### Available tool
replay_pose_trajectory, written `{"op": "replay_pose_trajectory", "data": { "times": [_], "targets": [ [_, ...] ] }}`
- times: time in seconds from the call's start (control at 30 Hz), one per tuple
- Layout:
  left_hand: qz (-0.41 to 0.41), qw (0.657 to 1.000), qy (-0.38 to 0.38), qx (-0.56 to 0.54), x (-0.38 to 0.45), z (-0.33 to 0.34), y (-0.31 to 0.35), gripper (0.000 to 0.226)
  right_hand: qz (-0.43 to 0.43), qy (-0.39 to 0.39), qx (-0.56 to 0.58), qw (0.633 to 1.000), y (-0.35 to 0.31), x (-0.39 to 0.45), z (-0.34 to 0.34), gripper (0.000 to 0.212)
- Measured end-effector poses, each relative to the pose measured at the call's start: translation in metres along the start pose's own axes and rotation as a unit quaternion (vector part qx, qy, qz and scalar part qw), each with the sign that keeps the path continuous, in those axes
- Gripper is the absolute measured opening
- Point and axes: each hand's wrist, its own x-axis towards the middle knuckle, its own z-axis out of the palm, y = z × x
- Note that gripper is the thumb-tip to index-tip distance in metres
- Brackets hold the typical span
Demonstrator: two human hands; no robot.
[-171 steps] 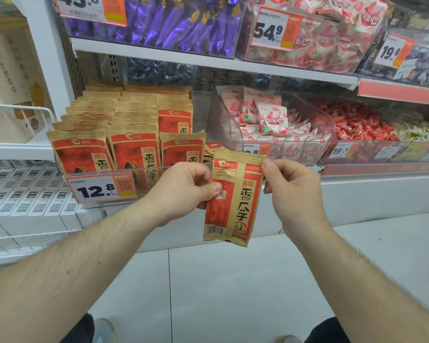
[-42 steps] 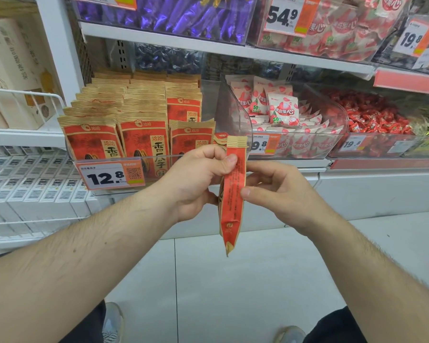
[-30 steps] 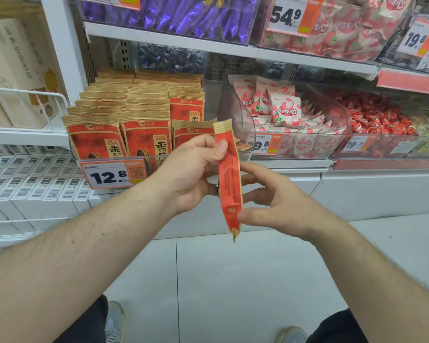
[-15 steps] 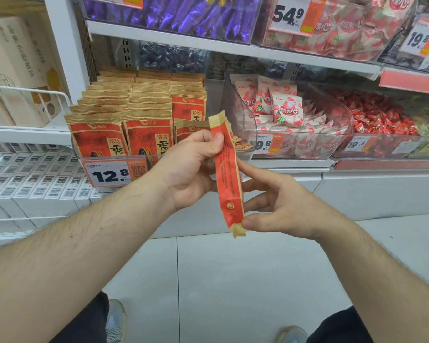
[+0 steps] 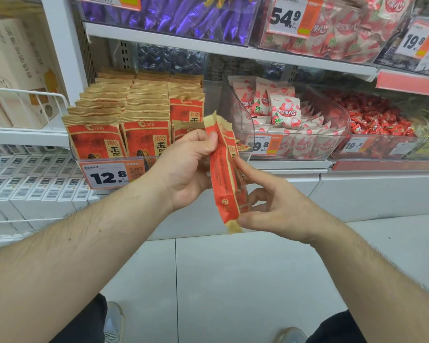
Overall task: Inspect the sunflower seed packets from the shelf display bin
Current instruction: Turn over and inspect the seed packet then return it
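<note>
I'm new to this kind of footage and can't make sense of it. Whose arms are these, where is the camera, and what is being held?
There is no machine here: a person wears a wide-angle camera on the head, looking down at their own bare arms in a shop aisle. The left hand pinches the top of a red sunflower seed packet, turned nearly edge-on, while the right hand holds its lower end. Behind stands the clear display bin full of matching packets, with a price tag reading 12.8. Bins of other snacks sit to the right.
</note>
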Motion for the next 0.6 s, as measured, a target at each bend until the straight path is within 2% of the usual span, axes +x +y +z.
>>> {"op": "replay_pose_trajectory", "data": {
  "times": [0.17, 0.4, 0.5, 0.6],
  "targets": [
    [0.037, 0.994, 0.058, 0.089, 0.003, -0.003, 0.000, 0.025, 0.006, 0.063, -0.104, 0.993, 0.004, 0.001, 0.005, 0.115],
    [0.051, 0.983, 0.086, 0.154, 0.000, 0.000, 0.001, 0.016, -0.042, 0.149, -0.277, 0.948, 0.003, 0.002, 0.015, 0.121],
    [0.045, 0.981, 0.094, 0.165, 0.002, -0.004, 0.002, 0.020, -0.045, 0.152, -0.290, 0.944, 0.005, 0.003, 0.016, 0.126],
    [0.035, 0.984, 0.080, 0.157, 0.003, -0.007, 0.004, 0.022, -0.020, 0.176, -0.194, 0.965, 0.007, 0.006, 0.011, 0.127]
  ]
}}
